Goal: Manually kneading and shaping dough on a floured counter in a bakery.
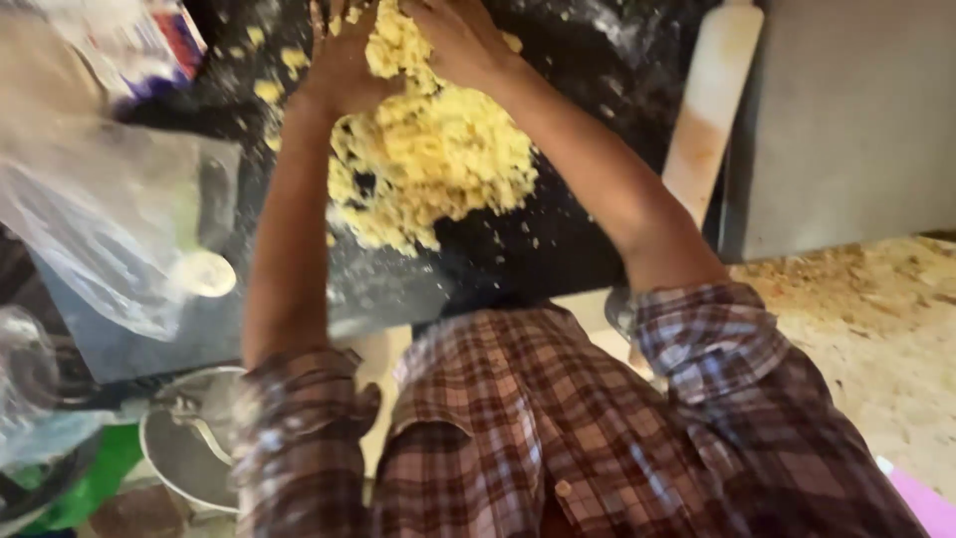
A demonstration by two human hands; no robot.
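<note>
I see both hands at the far edge of the view, buried in a heap of yellow crumbly dough [428, 159] that lies on a dark desk [558, 249]. My left hand [344, 60] presses into the far left side of the heap, fingers bent and closed over a clump of crumbs; its fingertips run out of the top of the view. My right hand [458, 40] lies on the far top of the heap, palm down and fingers curled into the dough; I cannot tell how tightly they close. The two hands sit just beside each other, with dough between them. The heap spreads toward me from the hands, and loose crumbs [269, 90] are scattered on the desk to its left.

A pale rolling pin [712, 100] lies on the right side of the desk, beside a grey board [846, 120]. On the left, a clear plastic bag [90, 219] covers part of the desk. Near left, lower down, stands a metal bowl [184, 458]. My checked shirt [538, 438] fills the near part of the view, sleeves rolled above the elbows.
</note>
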